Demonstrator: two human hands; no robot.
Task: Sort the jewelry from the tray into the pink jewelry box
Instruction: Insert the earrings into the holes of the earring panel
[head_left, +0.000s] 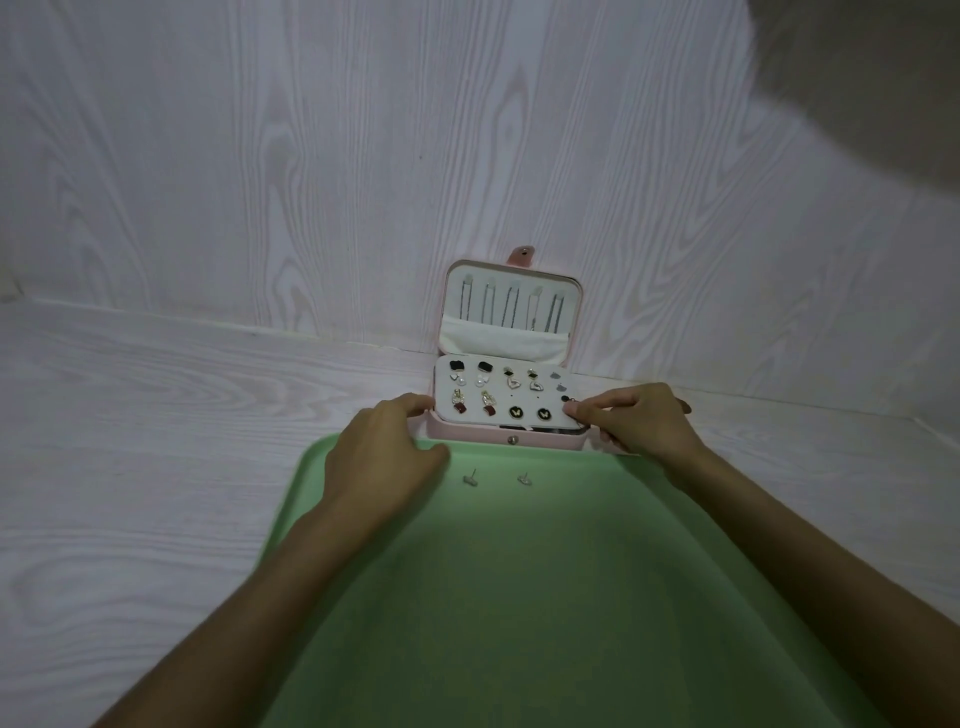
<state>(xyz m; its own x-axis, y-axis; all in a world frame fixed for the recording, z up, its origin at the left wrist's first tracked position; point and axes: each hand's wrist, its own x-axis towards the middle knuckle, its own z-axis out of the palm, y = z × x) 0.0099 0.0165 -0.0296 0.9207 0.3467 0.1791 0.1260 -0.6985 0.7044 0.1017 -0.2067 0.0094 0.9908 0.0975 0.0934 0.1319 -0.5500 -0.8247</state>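
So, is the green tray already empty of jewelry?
No, two small stud earrings lie on the green tray, near its far edge.

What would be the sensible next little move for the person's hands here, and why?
Probably the right hand should finish pressing the small dark earring it pinches into the right edge of the white earring panel, while the left hand steadies the pink jewelry box. Two silver stud earrings remain on the green tray.
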